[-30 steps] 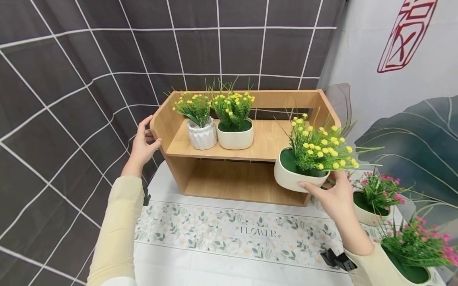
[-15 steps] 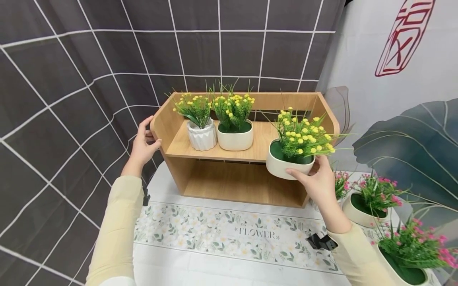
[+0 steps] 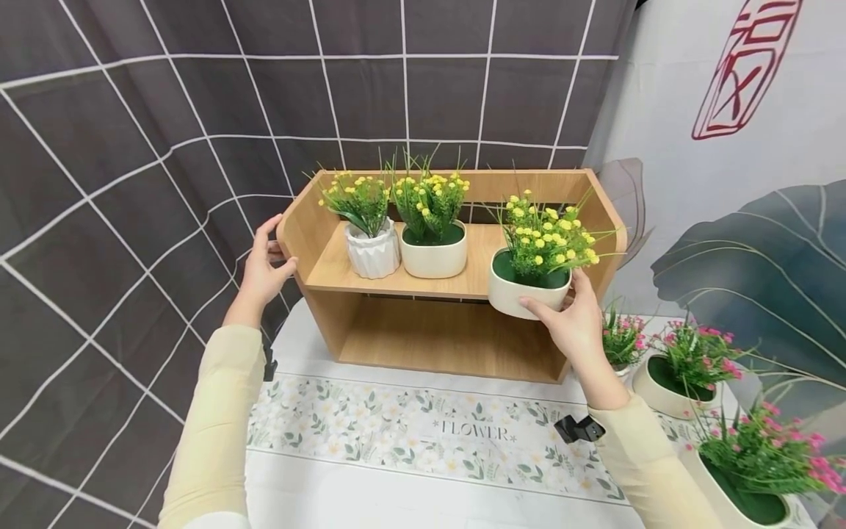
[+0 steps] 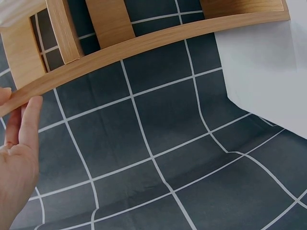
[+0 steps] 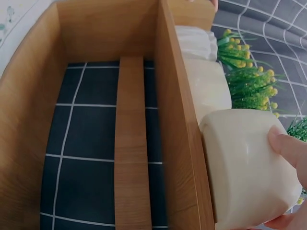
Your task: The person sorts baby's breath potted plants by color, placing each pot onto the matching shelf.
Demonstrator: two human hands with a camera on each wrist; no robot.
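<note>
- In front of me, a white table [image 3: 330, 496], crossed by a floral band [image 3: 357, 422] lettered FLOWER.
- Toward its far edge, the wooden shelf [image 3: 423, 334] I grip at its left side.
- On the upper board's left half, a ribbed pot [image 3: 373, 255] beside an oval pot [image 3: 434, 259].
- Near the table's right edge, three pink-flowered plants [image 3: 684, 393].

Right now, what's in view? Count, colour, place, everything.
Table: one, white, bottom centre.
Printed strip: one, floral white, across table.
Wooden shelf: one, light brown, behind strip.
Ribbed pot: one, white, yellow-flowered, on shelf, left.
Oval pot: one, cream, yellow-flowered, beside ribbed pot.
Held pot: one, cream, yellow-flowered, shelf's upper right front.
Pink-flowered plants: three, pale pots, right of shelf.
Grid backdrop: one, dark grey, behind and left.
White backdrop: one, red and leaf prints, right.
Wrist devices: two, black, one per wrist.
Sleeves: two, pale yellow, forearms.
Left hand: one, gripping shelf's left side.
Right hand: one, gripping held pot.
</note>
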